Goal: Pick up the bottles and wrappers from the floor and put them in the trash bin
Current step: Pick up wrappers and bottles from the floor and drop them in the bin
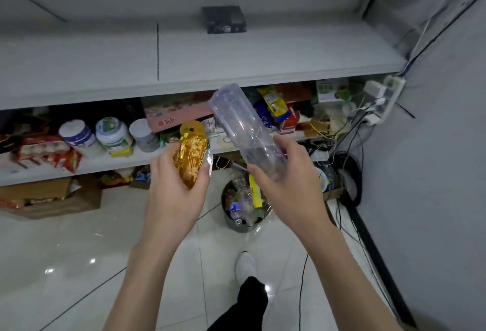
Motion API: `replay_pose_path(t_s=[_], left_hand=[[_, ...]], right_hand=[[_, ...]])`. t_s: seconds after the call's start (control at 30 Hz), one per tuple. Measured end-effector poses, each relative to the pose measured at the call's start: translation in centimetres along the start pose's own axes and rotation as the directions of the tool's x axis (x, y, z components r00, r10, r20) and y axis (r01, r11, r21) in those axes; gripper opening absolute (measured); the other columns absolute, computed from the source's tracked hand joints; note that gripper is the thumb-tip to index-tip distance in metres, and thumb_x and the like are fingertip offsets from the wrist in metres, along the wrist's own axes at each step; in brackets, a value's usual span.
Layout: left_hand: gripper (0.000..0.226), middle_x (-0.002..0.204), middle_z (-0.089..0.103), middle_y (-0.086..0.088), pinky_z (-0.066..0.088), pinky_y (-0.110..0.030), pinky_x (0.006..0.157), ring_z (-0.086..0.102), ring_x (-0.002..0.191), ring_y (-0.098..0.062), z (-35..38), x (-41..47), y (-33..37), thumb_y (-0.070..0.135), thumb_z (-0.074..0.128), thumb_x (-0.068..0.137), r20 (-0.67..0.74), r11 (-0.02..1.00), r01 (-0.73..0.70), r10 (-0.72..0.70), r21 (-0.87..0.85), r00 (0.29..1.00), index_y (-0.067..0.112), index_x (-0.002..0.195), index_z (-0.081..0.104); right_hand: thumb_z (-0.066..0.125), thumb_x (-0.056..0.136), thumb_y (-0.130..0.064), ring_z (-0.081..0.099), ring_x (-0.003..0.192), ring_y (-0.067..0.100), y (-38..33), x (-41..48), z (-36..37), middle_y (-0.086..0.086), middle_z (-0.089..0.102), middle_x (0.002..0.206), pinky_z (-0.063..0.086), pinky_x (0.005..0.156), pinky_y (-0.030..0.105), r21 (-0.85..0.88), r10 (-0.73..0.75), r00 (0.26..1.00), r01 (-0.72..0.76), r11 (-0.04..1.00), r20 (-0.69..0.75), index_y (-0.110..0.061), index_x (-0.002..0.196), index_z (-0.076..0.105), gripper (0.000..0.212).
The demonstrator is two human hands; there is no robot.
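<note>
My left hand (175,191) grips a crumpled gold foil wrapper (191,153) that sticks up from my fingers. In my right hand (288,180) is a clear empty plastic bottle (243,126), tilted with its base pointing up and to the left. Both hands hover just above and in front of a small dark round trash bin (238,225) standing on the floor. Inside the bin lie several clear bottles and a yellow wrapper.
A white shelf unit (184,67) fills the background, its lower shelf crowded with jars, snack packs and boxes. Cardboard boxes (52,196) rest on the floor at left. Cables and a power strip (389,99) run along the right wall. My foot (246,265) stands on glossy white tiles.
</note>
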State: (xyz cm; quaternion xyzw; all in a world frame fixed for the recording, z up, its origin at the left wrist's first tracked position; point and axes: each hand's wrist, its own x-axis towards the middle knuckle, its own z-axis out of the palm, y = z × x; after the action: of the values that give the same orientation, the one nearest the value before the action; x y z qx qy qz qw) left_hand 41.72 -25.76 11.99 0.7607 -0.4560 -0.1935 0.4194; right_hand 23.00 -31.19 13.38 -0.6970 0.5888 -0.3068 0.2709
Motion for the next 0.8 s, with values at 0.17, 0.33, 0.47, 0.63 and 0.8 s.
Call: replay_pose_path(t_s=[0.17,0.33,0.47,0.63,0.8], left_hand=[[0.058,0.118,0.057,0.000,0.055,-0.040,0.083,0.059,0.101,-0.016,6.9,4.6,-1.2,0.061,0.060,0.087,0.061,0.994,0.105,-0.106,0.022,0.993,0.027,0.133,0.051],[0.056,0.114,0.056,-0.004,0.055,-0.040,0.078,0.062,0.098,-0.022,12.1,7.3,-2.1,0.061,0.060,0.089,0.081,0.981,0.191,-0.193,0.032,0.978,0.023,0.129,0.051],[0.058,0.123,0.051,0.003,0.053,-0.045,0.091,0.059,0.107,-0.016,15.9,8.2,-2.8,0.054,0.062,0.090,0.047,0.964,0.258,-0.261,0.058,0.964,0.026,0.137,0.044],[0.056,0.122,0.056,0.006,0.053,-0.047,0.093,0.060,0.108,-0.017,21.8,8.6,-6.3,0.057,0.062,0.089,0.010,0.939,0.332,-0.335,0.092,0.942,0.029,0.135,0.046],[0.059,0.112,0.061,0.006,0.053,-0.047,0.089,0.062,0.102,-0.018,29.6,8.1,-12.5,0.063,0.056,0.084,-0.015,0.918,0.381,-0.382,0.112,0.924,0.028,0.131,0.048]], right_hand=[[0.074,0.082,-0.055,0.053,0.119,0.007,5.2,6.4,0.0,-0.016,0.054,0.128,0.050,0.101,0.042,0.013,0.064,0.995,-0.065,0.998,0.073,-0.033,0.137,0.046,0.065],[0.071,0.079,-0.057,0.056,0.118,0.010,10.1,11.0,0.9,-0.015,0.057,0.127,0.051,0.099,0.043,0.025,0.094,0.987,-0.098,0.995,0.129,-0.035,0.136,0.049,0.065],[0.073,0.080,-0.054,0.056,0.118,0.010,14.2,13.2,1.7,-0.018,0.056,0.125,0.052,0.098,0.044,0.036,0.150,0.974,-0.158,0.987,0.169,-0.039,0.135,0.048,0.062],[0.076,0.082,-0.050,0.056,0.119,0.013,20.9,14.5,4.3,-0.013,0.055,0.128,0.050,0.099,0.047,-0.003,0.221,0.948,-0.226,0.974,0.227,-0.035,0.135,0.048,0.062],[0.071,0.086,-0.048,0.054,0.114,0.012,28.5,13.8,9.7,-0.010,0.056,0.123,0.047,0.098,0.039,-0.026,0.255,0.919,-0.260,0.965,0.300,-0.029,0.135,0.049,0.057]])
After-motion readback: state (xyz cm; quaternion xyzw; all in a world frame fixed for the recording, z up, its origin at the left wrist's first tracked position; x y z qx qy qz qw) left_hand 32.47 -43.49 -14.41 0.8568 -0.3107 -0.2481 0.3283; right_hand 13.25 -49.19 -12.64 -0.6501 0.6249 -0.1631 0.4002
